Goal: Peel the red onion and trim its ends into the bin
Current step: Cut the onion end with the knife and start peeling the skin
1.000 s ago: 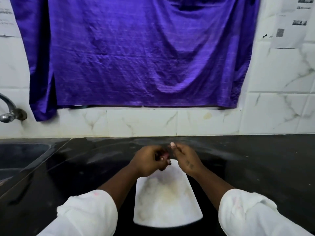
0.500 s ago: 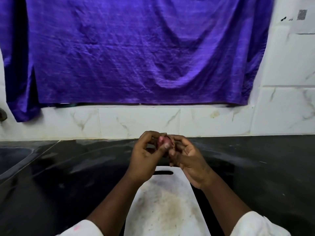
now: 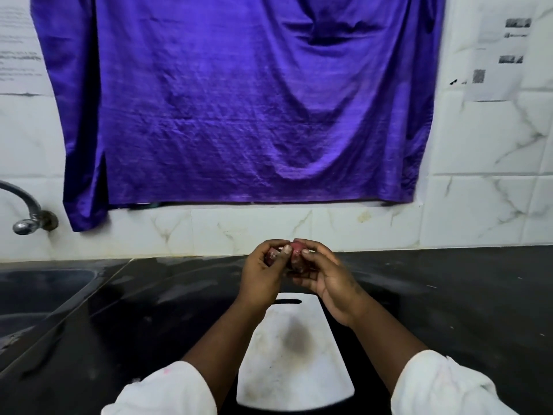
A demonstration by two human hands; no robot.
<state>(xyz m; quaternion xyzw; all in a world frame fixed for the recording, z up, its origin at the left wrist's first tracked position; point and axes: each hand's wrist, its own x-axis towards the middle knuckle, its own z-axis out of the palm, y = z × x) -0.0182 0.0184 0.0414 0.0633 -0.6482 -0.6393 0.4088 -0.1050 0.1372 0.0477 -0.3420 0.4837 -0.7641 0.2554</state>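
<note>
1. Head view: the small red onion (image 3: 296, 253) is raised above the white plastic cutting board (image 3: 294, 351), mostly hidden by fingers.
2. The left hand (image 3: 263, 274) and right hand (image 3: 327, 278) both clasp it (skin detail blurred).

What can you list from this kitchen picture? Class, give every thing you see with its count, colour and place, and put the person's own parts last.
red onion: one, reddish pink, held up between both hands above the far end of the board
chopping board: one, white and stained, on the counter below the hands, slot handle at its far end
counter: one, black, across the foreground
sink: one, dark, set into the counter at the left
tap: one, silver, on the wall at the left
cloth: one, purple, hanging on the wall
wall tiles: many, white marbled, behind the counter
paper sheets: two, white, on the wall at upper left and upper right
sleeves: two, white, bottom corners
left hand: one, grip on the onion
right hand: one, grip on the onion
</note>
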